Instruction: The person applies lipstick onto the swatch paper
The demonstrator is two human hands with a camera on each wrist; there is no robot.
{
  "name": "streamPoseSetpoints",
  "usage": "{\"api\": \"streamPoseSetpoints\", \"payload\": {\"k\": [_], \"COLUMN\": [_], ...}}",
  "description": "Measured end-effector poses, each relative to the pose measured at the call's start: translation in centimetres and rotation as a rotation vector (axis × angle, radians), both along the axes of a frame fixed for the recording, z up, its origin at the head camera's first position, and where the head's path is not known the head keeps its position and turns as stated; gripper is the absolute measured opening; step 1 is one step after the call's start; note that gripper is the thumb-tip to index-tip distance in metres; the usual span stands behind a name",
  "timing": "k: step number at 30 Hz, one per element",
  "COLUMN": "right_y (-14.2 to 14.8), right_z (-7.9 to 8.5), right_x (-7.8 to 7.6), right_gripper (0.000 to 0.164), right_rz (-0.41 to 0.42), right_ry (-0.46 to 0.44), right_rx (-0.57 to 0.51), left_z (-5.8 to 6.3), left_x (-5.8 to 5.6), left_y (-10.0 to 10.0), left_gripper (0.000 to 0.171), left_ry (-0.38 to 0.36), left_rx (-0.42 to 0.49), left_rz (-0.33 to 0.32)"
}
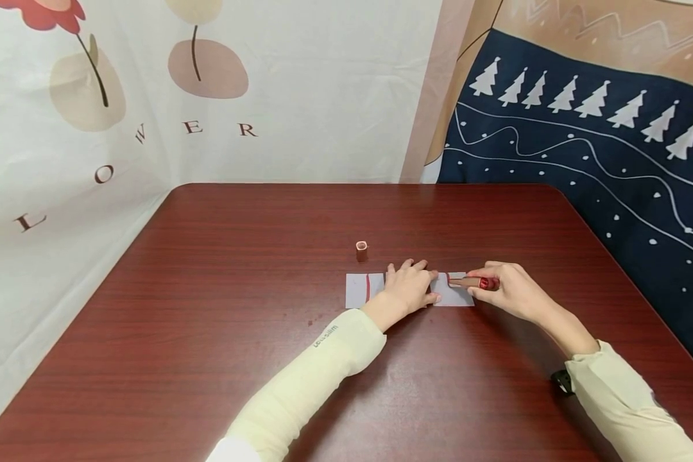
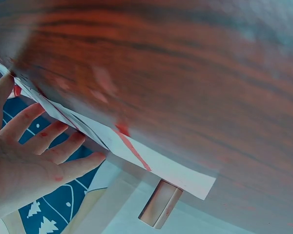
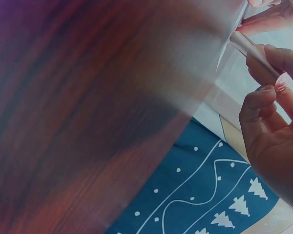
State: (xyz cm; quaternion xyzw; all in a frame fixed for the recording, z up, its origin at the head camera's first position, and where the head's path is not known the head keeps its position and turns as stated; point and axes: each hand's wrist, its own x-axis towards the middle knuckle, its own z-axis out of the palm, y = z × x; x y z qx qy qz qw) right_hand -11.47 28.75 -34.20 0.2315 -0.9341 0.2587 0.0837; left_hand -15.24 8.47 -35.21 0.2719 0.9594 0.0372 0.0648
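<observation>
In the head view, my left hand [image 1: 407, 287] lies with fingers spread, pressing on white paper [image 1: 355, 296]. A red stroke crosses that paper on its left side. To the right of the hand, more white paper [image 1: 455, 296] shows a short red stroke near its top edge. The hand hides whether these are one strip or separate pieces. My right hand [image 1: 511, 290] pinches a lipstick [image 1: 472, 282] between thumb and fingers, its tip at the short stroke. The right wrist view shows the lipstick's metallic tube [image 3: 256, 58] in the fingers.
Behind the paper, a square, hollow rose-gold cap [image 1: 361, 251] stands upright on the dark red wooden table [image 1: 237, 256]. A white printed cloth [image 1: 323, 96] hangs behind the table, and a navy cloth with white trees [image 1: 554, 135] hangs at the right.
</observation>
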Motion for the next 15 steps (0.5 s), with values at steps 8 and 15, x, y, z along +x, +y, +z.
{"api": "streamPoseSetpoints", "payload": {"k": [8, 15], "right_y": [0.00, 0.09], "right_z": [-0.16, -0.06], "right_x": [0.13, 0.28], "right_gripper": [0.024, 0.025], "right_rz": [0.003, -0.003], "right_ry": [-0.004, -0.018], "right_rx": [0.001, 0.001], "left_z": [0.13, 0.15], "left_x": [0.15, 0.19], "left_y": [-0.06, -0.01], "left_gripper": [0.051, 0.051], "left_ry": [0.000, -0.004], "left_rx": [0.001, 0.001], "left_rz": [0.000, 0.002]}}
